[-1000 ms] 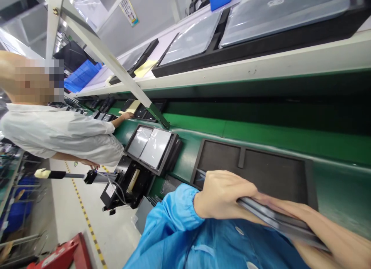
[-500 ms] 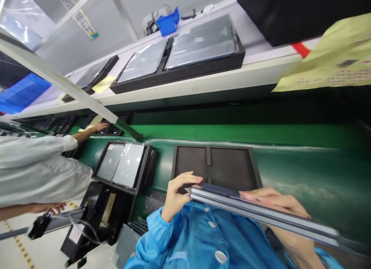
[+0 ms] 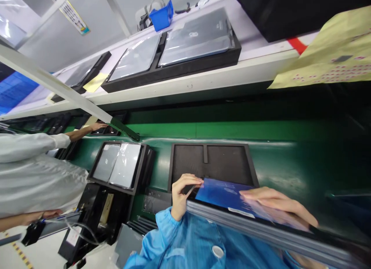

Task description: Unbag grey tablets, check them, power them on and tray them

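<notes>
My left hand (image 3: 183, 195) pinches the left end of a small stack of flat tablets (image 3: 218, 193), with the fingers on top at the corner. Blue shows on the top tablet's face, inside a black border, with a white label strip near the front edge. My right hand (image 3: 279, 203) lies over the right part of the same stack, gripping it, and its underside grip is hidden. The stack is tilted in front of my blue smock. Just beyond it on the green bench is a black two-compartment tray (image 3: 226, 161), partly covered by the stack and my hands.
Left of the tray stands another black tray (image 3: 136, 188) with silver tablets in clear film. More tablets lie in a black tray (image 3: 199, 60) on the shelf above. A slanted white post (image 3: 60, 89) and a co-worker in a white sleeve (image 3: 31, 145) are at left.
The stack has tipped so that its blue upper face shows more, and its right end has dropped lower. Both hands keep their hold. The whole view has shifted slightly.
</notes>
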The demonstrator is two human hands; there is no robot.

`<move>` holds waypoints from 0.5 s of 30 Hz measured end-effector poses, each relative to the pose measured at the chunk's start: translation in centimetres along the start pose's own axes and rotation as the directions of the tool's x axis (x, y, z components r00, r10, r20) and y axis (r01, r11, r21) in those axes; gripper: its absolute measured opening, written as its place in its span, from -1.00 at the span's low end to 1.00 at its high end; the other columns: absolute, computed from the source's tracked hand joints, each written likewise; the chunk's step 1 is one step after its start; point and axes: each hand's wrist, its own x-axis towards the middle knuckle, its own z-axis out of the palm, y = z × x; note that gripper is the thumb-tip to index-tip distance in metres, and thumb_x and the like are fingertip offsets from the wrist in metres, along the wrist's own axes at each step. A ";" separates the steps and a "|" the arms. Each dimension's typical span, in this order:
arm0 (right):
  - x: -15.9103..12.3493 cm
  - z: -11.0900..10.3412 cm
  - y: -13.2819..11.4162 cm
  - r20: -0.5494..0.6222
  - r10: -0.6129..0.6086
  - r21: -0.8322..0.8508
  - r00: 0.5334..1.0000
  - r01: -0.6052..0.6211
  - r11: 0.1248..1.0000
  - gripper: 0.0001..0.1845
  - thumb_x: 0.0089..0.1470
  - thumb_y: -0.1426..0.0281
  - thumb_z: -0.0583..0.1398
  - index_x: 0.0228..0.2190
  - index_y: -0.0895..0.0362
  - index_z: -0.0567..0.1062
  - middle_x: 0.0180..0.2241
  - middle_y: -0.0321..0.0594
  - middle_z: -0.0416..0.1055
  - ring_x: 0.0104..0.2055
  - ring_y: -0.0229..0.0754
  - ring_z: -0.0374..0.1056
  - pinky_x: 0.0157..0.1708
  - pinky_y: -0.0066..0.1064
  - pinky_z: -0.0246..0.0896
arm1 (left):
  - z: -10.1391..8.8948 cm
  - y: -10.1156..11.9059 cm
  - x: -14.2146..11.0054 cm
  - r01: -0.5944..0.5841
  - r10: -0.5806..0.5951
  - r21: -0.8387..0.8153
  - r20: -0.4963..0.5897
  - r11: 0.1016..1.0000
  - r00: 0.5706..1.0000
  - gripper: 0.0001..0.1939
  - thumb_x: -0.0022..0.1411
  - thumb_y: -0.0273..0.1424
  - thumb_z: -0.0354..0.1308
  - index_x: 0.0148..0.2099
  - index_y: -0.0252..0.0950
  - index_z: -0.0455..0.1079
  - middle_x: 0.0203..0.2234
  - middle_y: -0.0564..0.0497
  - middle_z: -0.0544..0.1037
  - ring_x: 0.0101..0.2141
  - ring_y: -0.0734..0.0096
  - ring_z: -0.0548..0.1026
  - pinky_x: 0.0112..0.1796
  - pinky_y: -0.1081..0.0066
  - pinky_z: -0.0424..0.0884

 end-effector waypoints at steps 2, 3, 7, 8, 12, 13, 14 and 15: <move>-0.3 -0.1 0.1 0.035 -0.042 -0.008 0.998 0.043 0.999 -0.70 0.24 0.15 0.19 -0.09 -0.10 0.65 -0.30 -0.09 0.67 -0.32 0.12 0.62 -0.39 -0.09 0.62 | 0.2 -1.2 -0.4 0.047 -0.047 -0.019 0.003 0.999 0.999 -0.68 0.17 0.01 0.32 -0.09 0.02 0.62 -0.23 -0.02 0.71 -0.19 -0.07 0.65 0.03 -0.14 0.51; -0.7 -0.1 0.2 0.008 -0.034 -0.020 0.999 0.034 0.999 -0.70 0.25 0.13 0.18 -0.10 -0.10 0.64 -0.29 -0.11 0.67 -0.31 0.11 0.61 -0.38 -0.08 0.61 | 0.4 -1.8 -0.5 0.075 -0.075 -0.033 0.003 0.997 0.997 -0.59 0.15 0.05 0.33 -0.03 0.00 0.60 -0.14 -0.07 0.70 -0.10 -0.10 0.64 0.08 -0.14 0.49; -1.9 -0.2 1.9 -0.172 0.072 0.070 0.982 -0.061 0.996 -0.78 0.22 0.14 0.22 -0.21 -0.10 0.65 -0.34 -0.16 0.65 -0.32 0.08 0.59 -0.37 -0.06 0.58 | 2.3 -3.0 -0.8 0.158 -0.163 -0.144 -0.017 0.977 0.987 -0.34 0.12 0.16 0.27 0.16 -0.08 0.45 0.03 -0.20 0.62 -0.02 -0.10 0.63 -0.03 0.03 0.59; -2.0 -0.2 2.5 -0.227 0.089 0.116 0.970 -0.064 0.991 -0.83 0.20 0.15 0.25 -0.25 -0.13 0.64 -0.39 -0.21 0.64 -0.37 0.04 0.57 -0.40 -0.10 0.57 | 2.7 -2.8 -0.8 0.161 -0.169 -0.181 -0.032 0.970 0.985 -0.36 0.14 0.18 0.24 0.13 -0.07 0.44 -0.07 -0.16 0.66 -0.14 -0.03 0.68 -0.09 0.07 0.62; -1.6 0.0 4.5 -0.300 0.161 0.245 0.940 -0.087 0.966 -0.93 0.06 0.19 0.38 -0.36 -0.16 0.61 -0.46 -0.36 0.62 -0.46 -0.10 0.54 -0.41 -0.23 0.54 | 2.8 -0.2 0.3 0.115 -0.159 -0.288 -0.135 0.951 0.978 -0.50 0.06 0.16 0.32 -0.18 -0.12 0.44 -0.44 0.10 0.62 -0.39 0.27 0.66 -0.13 0.17 0.60; -1.5 0.2 5.0 -0.283 0.192 0.270 0.940 -0.114 0.956 -0.90 0.02 0.24 0.41 -0.38 -0.13 0.60 -0.46 -0.36 0.61 -0.45 -0.11 0.55 -0.38 -0.23 0.56 | 2.4 0.9 0.9 0.083 -0.134 -0.297 -0.156 0.951 0.979 -0.50 0.00 0.11 0.40 -0.23 -0.15 0.44 -0.46 0.12 0.61 -0.39 0.31 0.65 -0.13 0.21 0.58; -1.5 0.4 5.5 -0.259 0.223 0.293 0.940 -0.143 0.945 -0.86 0.00 0.27 0.44 -0.42 -0.09 0.58 -0.47 -0.36 0.61 -0.45 -0.11 0.56 -0.35 -0.22 0.56 | 1.8 1.9 1.6 0.034 -0.085 -0.295 -0.161 0.955 0.983 -0.51 -0.05 0.06 0.46 -0.26 -0.17 0.45 -0.47 0.12 0.63 -0.39 0.35 0.64 -0.15 0.25 0.57; -1.6 0.8 5.9 -0.236 0.248 0.314 0.940 -0.167 0.934 -0.82 -0.01 0.29 0.45 -0.46 -0.05 0.54 -0.50 -0.37 0.58 -0.46 -0.13 0.55 -0.35 -0.22 0.56 | 1.3 3.0 2.4 -0.030 -0.014 -0.282 -0.153 0.959 0.988 -0.52 -0.09 0.00 0.51 -0.26 -0.18 0.48 -0.47 0.11 0.65 -0.41 0.37 0.64 -0.20 0.29 0.56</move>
